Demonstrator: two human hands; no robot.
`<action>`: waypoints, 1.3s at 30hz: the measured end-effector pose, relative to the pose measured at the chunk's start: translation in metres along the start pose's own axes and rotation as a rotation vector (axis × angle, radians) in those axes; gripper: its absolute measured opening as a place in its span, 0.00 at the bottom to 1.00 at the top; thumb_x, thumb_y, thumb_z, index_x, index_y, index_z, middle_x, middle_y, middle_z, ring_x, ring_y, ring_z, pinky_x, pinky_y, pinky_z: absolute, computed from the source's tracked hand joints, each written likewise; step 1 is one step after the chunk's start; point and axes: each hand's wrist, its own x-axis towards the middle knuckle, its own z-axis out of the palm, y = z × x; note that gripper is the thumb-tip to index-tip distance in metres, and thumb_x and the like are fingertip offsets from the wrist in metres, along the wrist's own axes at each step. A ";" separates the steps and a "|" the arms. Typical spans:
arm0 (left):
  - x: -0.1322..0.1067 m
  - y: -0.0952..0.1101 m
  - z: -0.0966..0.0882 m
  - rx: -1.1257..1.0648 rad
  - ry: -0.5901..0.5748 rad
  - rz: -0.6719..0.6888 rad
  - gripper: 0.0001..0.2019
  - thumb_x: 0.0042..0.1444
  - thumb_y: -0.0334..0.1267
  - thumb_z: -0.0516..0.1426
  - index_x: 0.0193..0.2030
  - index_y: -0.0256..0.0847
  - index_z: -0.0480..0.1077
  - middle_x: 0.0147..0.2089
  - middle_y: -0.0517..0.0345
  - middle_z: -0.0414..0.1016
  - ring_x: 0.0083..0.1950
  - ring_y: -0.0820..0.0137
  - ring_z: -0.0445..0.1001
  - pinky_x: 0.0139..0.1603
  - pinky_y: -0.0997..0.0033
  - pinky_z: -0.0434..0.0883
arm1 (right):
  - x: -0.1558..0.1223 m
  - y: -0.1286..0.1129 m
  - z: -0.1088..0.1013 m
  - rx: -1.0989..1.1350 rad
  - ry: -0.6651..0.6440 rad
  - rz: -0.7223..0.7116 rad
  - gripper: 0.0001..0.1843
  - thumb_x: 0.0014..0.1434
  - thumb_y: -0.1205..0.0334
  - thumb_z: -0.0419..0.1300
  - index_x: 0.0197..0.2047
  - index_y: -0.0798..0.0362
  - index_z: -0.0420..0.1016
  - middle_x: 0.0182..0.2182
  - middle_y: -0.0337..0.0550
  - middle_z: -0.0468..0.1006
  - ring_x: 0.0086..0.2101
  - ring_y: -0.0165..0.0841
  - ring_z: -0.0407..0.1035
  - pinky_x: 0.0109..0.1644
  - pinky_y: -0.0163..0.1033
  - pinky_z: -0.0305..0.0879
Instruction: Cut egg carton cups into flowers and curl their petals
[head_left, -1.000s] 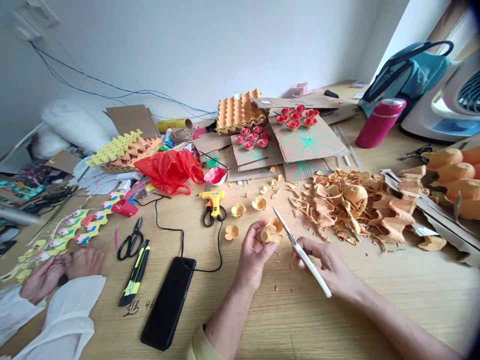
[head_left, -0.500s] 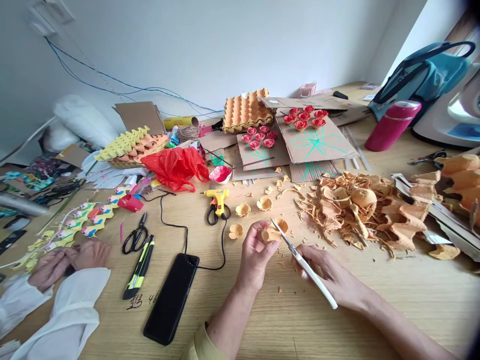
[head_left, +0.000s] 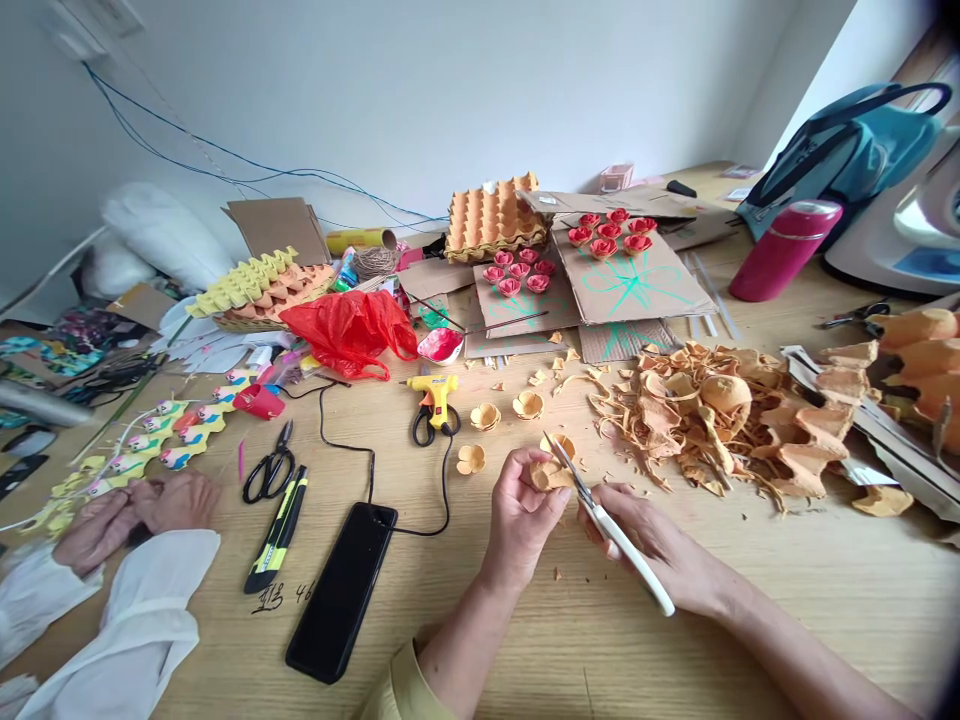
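Observation:
My left hand (head_left: 523, 510) pinches a small orange egg-carton cup (head_left: 550, 475) between thumb and fingers. White-handled scissors (head_left: 626, 555) are gripped in my right hand (head_left: 646, 540), their blades slightly apart at the edge of the cup. Just behind the blades rests another orange carton cup (head_left: 564, 447), partly hidden. Farther back lie petal-shaped carton cups: a single one (head_left: 471, 459), a layered one (head_left: 484, 416) and a wider one (head_left: 529, 405). Small orange scraps are strewn around my hands.
A heap of carton scraps (head_left: 675, 400) spreads to the right. Left are a yellow glue gun (head_left: 435, 395), black phone (head_left: 341, 590), utility knife (head_left: 277, 530) and black scissors (head_left: 270, 468). Red flowers (head_left: 602, 247) sit on cardboard (head_left: 637, 285). Another person's hands (head_left: 142, 510) are at far left.
My left hand and the carton cup have shifted slightly right, and the cup is turned a little. The scissors stay at its edge. The other person's hands have barely moved.

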 end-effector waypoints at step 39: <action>-0.002 0.008 -0.002 -0.115 -0.015 -0.001 0.21 0.49 0.35 0.69 0.48 0.44 0.68 0.39 0.62 0.74 0.41 0.74 0.71 0.48 0.73 0.68 | 0.001 -0.004 0.001 0.010 0.024 -0.028 0.32 0.64 0.29 0.43 0.32 0.50 0.64 0.31 0.45 0.68 0.36 0.40 0.59 0.42 0.46 0.62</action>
